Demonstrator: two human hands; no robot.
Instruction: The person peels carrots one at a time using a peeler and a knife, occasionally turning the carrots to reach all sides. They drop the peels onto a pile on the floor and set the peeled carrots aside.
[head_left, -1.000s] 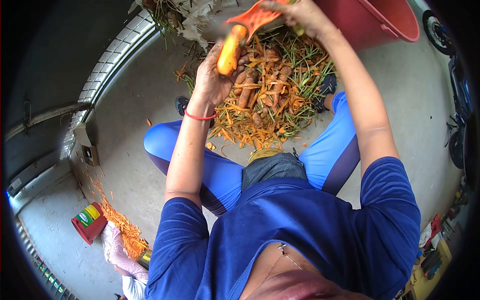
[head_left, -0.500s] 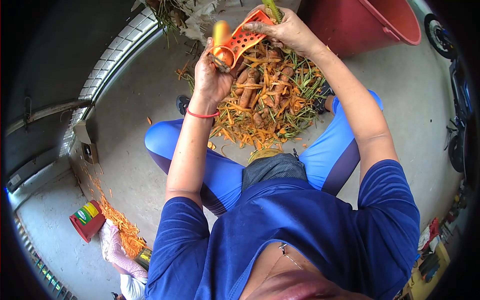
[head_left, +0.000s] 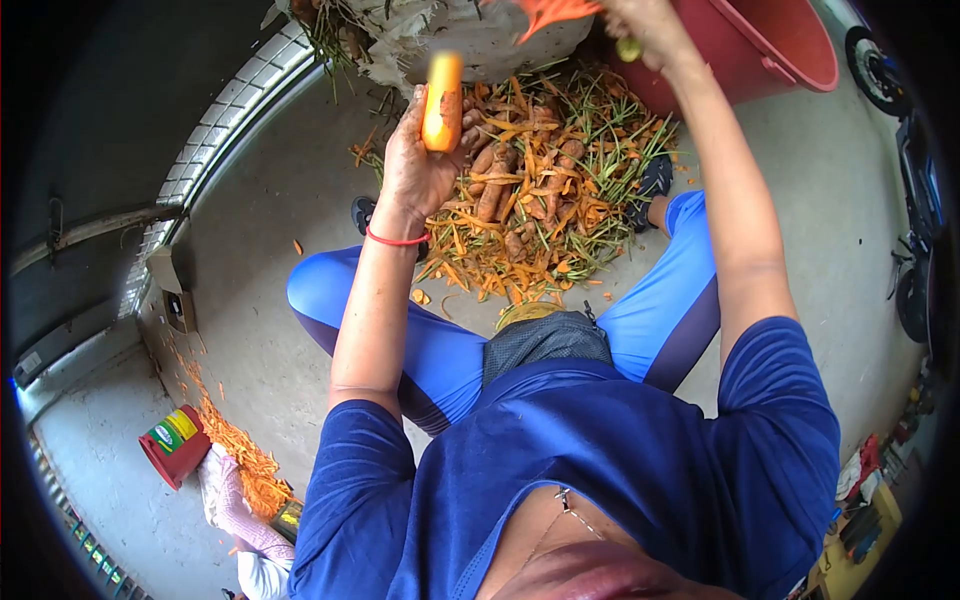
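My left hand (head_left: 412, 165) is closed around a mostly peeled carrot (head_left: 442, 100) held upright; a brown patch of skin still shows on its side. Up at the top edge, my right hand (head_left: 652, 30) grips an orange peeler (head_left: 552, 12) with holes in its body, blurred and partly cut off by the frame. The green end of its handle (head_left: 628, 49) pokes out below my fingers. The two hands are well apart, the peeler away from the carrot. Beneath them lies a heap of unpeeled carrots (head_left: 492, 195), orange peelings and green stalks.
A large red tub (head_left: 740, 60) stands at the upper right. A whitish sack (head_left: 480, 45) is behind the heap. My knees flank the pile. At lower left, another person's sleeve (head_left: 240, 510) is near more peelings (head_left: 250, 470) and a red bucket (head_left: 172, 447).
My right hand has moved up and right with the peeler, away from the carrot. My left hand has turned the carrot more upright and shows more of its peeled side.
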